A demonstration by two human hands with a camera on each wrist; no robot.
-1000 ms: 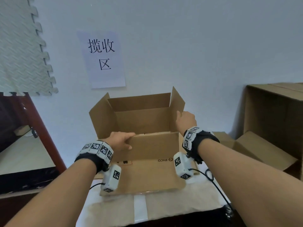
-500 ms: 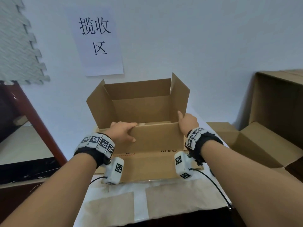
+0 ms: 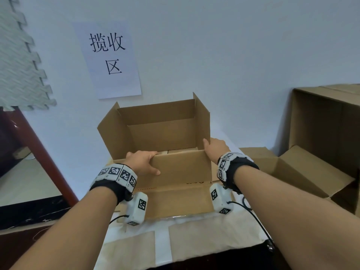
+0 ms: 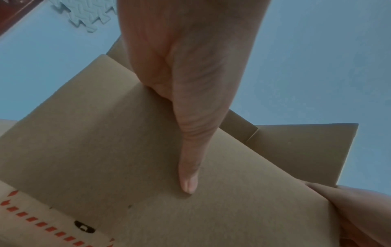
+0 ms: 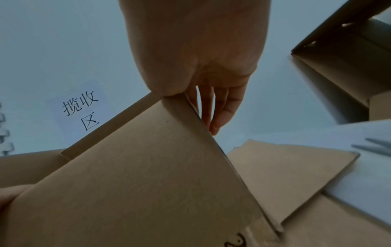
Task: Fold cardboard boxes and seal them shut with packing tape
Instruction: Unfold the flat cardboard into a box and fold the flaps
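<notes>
While the left hand (image 3: 143, 161) grips the near flap (image 3: 181, 166) of the one open cardboard box (image 3: 161, 133) on the paper-covered table (image 3: 204, 240) and the right hand (image 3: 215, 148) pinches its right corner, uneven pressure could crease it; two more boxes (image 3: 323, 145) stand right.

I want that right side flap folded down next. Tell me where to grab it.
Take the right side flap at its free top edge, coming from outside on the right. It stands upright with that edge clear, and the right hand already sits at its base.
</notes>
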